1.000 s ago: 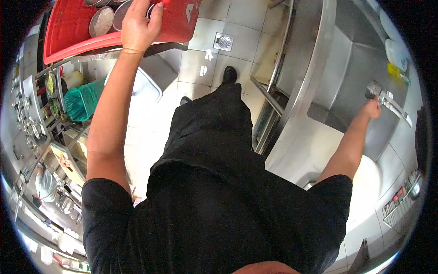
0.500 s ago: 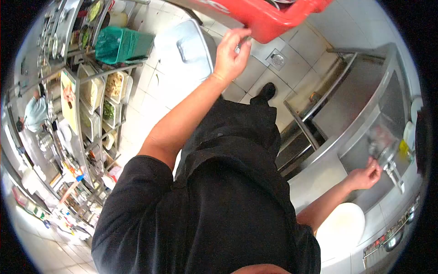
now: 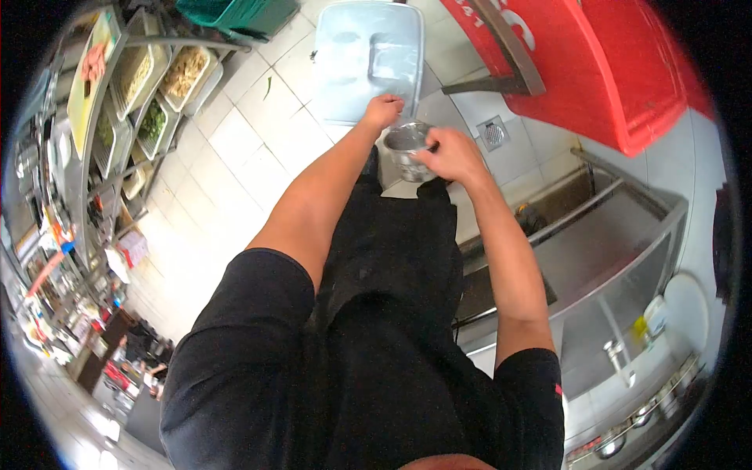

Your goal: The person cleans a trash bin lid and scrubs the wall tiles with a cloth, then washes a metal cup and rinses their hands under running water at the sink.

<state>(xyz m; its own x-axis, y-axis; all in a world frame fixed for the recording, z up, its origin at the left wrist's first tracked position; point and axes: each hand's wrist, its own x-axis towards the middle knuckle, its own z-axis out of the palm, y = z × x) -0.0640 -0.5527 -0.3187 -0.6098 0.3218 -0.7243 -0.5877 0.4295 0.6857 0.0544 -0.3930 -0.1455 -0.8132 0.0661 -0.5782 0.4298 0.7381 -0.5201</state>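
In front of my body, my right hand (image 3: 454, 157) grips a round stainless steel pot (image 3: 413, 166) by its rim or handle; which one I cannot tell. The pot is tilted a little, so part of its grey inside shows. Just beyond its left rim is my left hand (image 3: 384, 112), with its fingers curled together. What these fingers hold, if anything, is too small to make out. Past my left hand lies the pale blue-grey lid (image 3: 352, 86) of a bin on the tiled floor.
A large red plastic tub (image 3: 583, 70) stands ahead on the right by a metal frame. A floor drain (image 3: 493, 133) lies below it. The steel sink (image 3: 583, 337) with its tap (image 3: 615, 352) is to my right. Food trays (image 3: 186, 74) fill a rack on the left.
My right hand has come from the sink to the front of my body with the steel pot. My left hand has moved away from the red tub, nearer the pot. The view has shifted.
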